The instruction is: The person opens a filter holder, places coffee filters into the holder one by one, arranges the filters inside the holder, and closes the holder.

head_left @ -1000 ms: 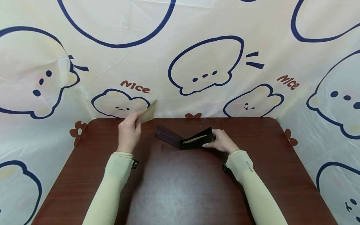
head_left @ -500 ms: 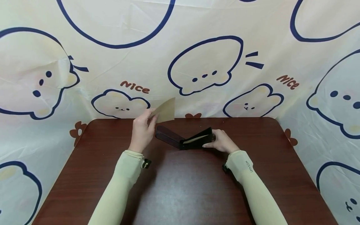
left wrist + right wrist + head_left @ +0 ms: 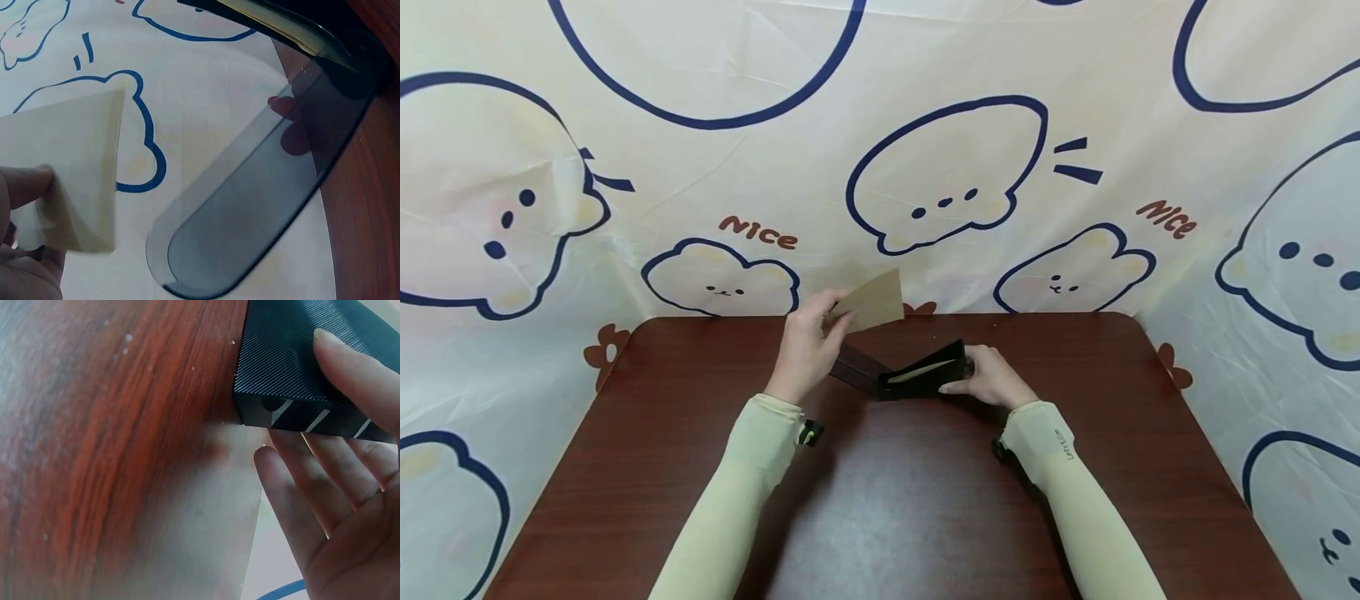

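Observation:
My left hand [image 3: 805, 343] pinches a small stack of beige paper [image 3: 878, 302] between thumb and fingers, raised above the back of the table. In the left wrist view the paper [image 3: 75, 156] looks flat, with a straight edge of some thickness. A black ribbed box [image 3: 955, 377] stands right of centre, its hinged smoky see-through lid [image 3: 859, 371] swung open to the left. More pale paper [image 3: 921, 372] shows inside. My right hand [image 3: 996, 377] grips the box at its right end; in the right wrist view the thumb lies on the ribbed face [image 3: 287, 350], fingers opposite.
The dark reddish-brown wooden table [image 3: 880, 500] ends at a straight back edge just beyond the box. Behind it and at both sides hangs a pale printed cloth [image 3: 955, 175] with blue cartoon outlines.
My left hand has carried the paper to the right, from left of the lid to above it, and now overlaps the lid's far end. My right hand and the box have stayed put.

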The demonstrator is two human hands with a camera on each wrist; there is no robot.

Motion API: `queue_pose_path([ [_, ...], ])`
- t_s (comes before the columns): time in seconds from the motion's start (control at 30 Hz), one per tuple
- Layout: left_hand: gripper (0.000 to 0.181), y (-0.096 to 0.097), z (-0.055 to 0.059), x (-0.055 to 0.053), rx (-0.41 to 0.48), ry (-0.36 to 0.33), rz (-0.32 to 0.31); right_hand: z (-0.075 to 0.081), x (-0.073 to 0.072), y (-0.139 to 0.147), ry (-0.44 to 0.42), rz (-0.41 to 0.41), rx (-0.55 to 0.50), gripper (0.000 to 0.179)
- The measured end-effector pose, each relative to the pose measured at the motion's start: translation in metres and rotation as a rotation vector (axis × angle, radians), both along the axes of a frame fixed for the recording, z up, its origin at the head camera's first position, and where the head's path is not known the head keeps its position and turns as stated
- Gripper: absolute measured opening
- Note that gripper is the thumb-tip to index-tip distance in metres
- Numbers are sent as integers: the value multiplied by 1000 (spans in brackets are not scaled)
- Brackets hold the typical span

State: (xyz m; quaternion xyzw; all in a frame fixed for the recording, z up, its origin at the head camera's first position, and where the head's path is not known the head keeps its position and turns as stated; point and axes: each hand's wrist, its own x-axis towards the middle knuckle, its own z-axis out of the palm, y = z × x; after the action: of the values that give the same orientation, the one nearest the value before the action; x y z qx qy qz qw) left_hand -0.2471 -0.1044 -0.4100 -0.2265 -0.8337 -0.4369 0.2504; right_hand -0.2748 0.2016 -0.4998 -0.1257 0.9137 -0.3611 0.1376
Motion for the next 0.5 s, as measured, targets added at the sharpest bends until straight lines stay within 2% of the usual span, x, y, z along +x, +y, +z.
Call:
queue_pose_path([
  [0.2,28,10,-4,-4,-34,-20,-67,0,-1,1,1,4,14,27],
  [0.5,20,23,-10,-8,-117,-9,-75,-1,-2,1,5,-4,17,27],
])
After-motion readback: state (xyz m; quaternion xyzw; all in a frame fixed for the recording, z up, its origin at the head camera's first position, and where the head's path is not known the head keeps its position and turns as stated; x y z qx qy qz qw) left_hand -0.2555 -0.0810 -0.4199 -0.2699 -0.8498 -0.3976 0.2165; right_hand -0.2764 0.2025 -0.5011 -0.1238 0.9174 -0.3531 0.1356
